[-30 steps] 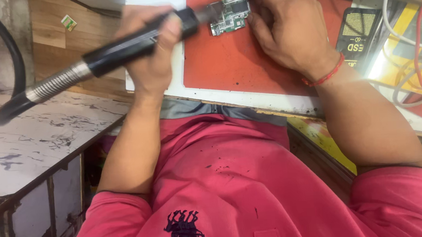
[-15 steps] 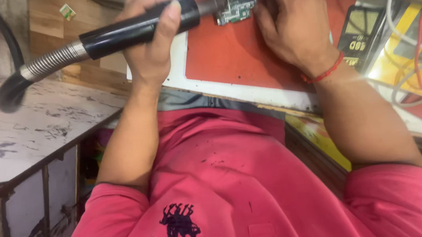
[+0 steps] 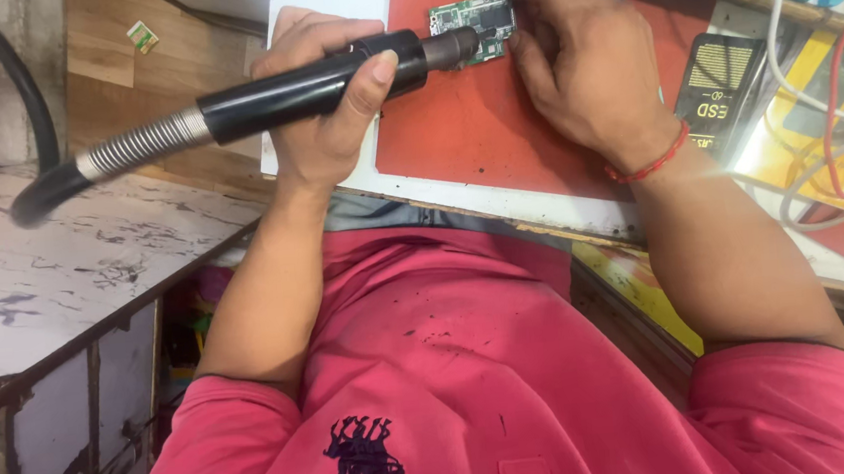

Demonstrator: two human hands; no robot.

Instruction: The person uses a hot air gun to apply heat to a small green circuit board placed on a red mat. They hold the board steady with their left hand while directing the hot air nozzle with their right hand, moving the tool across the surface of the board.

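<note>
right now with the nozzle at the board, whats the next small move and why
Probably keep the nozzle steady over the circuit board: the left hand grips the black handpiece with its tip at the board's left edge, and the right hand pins the board on the red mat.

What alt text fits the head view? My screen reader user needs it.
Seen from above, a left hand holds a black hot-air wand with its nozzle at a small green circuit board, which the right hand steadies on a red mat. The person wears a red shirt.

Bare red mat [image 3: 474, 133] below circuit board [image 3: 471, 25]; cables [image 3: 822, 85] rightward
</note>
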